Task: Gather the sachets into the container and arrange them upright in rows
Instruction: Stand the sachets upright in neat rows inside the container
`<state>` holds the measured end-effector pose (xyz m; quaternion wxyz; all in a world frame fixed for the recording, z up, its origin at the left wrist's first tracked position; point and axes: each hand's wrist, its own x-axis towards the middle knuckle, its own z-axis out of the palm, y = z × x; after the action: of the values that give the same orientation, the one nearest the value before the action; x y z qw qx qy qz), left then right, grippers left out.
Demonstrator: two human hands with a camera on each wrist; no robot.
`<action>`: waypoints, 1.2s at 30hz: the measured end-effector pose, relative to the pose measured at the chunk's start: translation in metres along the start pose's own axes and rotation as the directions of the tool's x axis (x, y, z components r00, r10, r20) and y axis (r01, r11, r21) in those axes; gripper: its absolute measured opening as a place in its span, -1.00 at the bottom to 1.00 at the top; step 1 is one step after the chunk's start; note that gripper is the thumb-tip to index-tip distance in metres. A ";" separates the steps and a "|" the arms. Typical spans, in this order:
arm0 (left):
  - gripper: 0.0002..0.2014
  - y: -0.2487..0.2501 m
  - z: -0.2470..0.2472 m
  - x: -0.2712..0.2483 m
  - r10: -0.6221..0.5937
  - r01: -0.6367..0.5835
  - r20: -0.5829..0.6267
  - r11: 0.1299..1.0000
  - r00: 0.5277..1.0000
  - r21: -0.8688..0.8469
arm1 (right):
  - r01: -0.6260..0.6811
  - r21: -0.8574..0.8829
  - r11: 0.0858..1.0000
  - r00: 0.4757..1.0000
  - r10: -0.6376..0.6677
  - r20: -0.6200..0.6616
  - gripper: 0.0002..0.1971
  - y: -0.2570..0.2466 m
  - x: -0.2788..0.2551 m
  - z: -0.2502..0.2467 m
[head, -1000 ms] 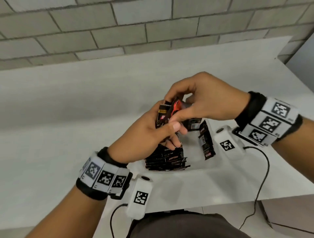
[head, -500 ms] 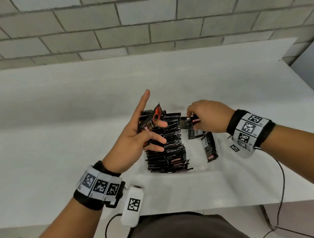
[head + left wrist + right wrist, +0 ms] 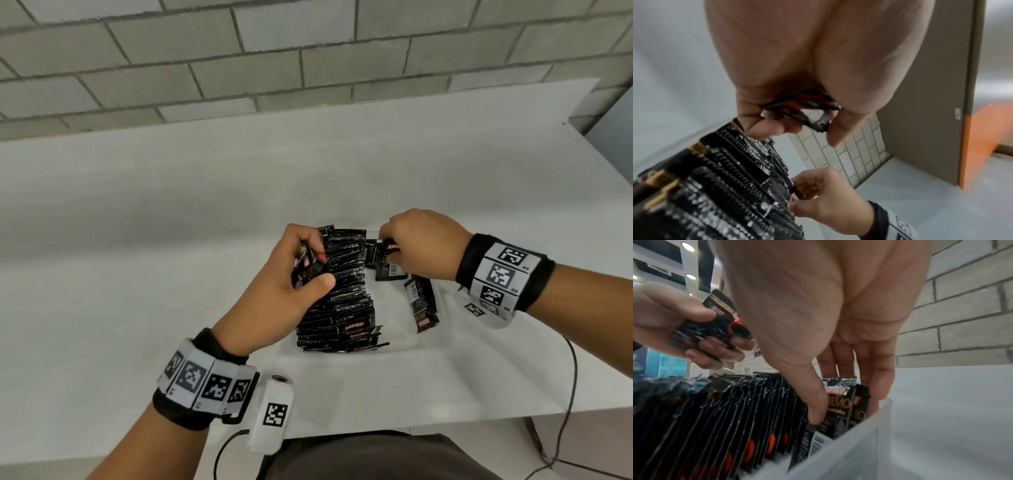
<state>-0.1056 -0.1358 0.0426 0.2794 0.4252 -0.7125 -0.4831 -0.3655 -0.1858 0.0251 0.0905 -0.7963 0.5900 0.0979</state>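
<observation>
Gripping a loose sachet (image 3: 308,267), your left hand (image 3: 284,298) hovers over the upright row (image 3: 346,291). Your right hand (image 3: 424,246) pinches another sachet (image 3: 390,265) inside the container (image 3: 865,439).

The upright sachet row (image 3: 346,291) filled the container's (image 3: 869,434) left side; its right side lay open except for leaning sachets (image 3: 423,305).

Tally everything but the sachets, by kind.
Hands: 2, left hand and right hand
Container: 1
Wristbands: 2
Wrist cameras: 2
Total: 7
</observation>
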 end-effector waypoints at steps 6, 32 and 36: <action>-0.61 0.015 0.004 -0.004 0.033 -0.086 0.159 0.938 0.987 0.337 | -0.001 0.014 1.000 1.000 0.000 0.030 -0.58 -0.006 -0.002 0.004; -0.47 -0.009 0.040 -0.017 -0.053 -0.113 0.178 0.587 0.983 0.801 | -0.047 0.183 0.982 0.992 0.024 0.128 -0.51 -0.014 -0.003 0.018; -0.46 -0.010 0.039 -0.017 -0.055 -0.113 0.181 0.596 0.982 0.795 | -0.056 0.234 0.971 0.998 0.048 0.037 -0.46 -0.015 0.002 0.008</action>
<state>-0.1255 -0.1049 0.0190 -0.0019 0.4464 -0.8831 -0.1443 -0.3513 -0.1808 0.0170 0.1909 -0.7626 0.6166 0.0420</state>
